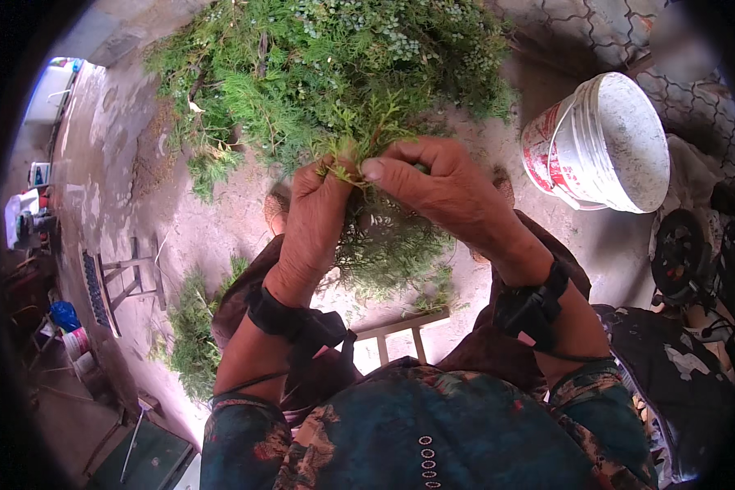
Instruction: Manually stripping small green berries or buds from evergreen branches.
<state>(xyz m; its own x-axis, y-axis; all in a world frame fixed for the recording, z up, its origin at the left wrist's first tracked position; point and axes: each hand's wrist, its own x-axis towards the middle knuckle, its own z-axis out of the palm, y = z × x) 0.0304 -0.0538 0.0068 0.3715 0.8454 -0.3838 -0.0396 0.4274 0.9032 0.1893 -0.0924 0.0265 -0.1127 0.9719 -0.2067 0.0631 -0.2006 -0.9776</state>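
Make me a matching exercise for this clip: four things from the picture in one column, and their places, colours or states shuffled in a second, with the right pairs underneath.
Column 1
1. Green sprig
2. Large pile of branches
3. Bucket
4. Wrist straps

Column 2
A. White and red, to the right of the hands
B. Black, one on each arm
C. Pinched between the left hand and the right hand
D. Beyond the hands, with bluish-green berries among its foliage

Right pairs: 1-C, 2-D, 3-A, 4-B
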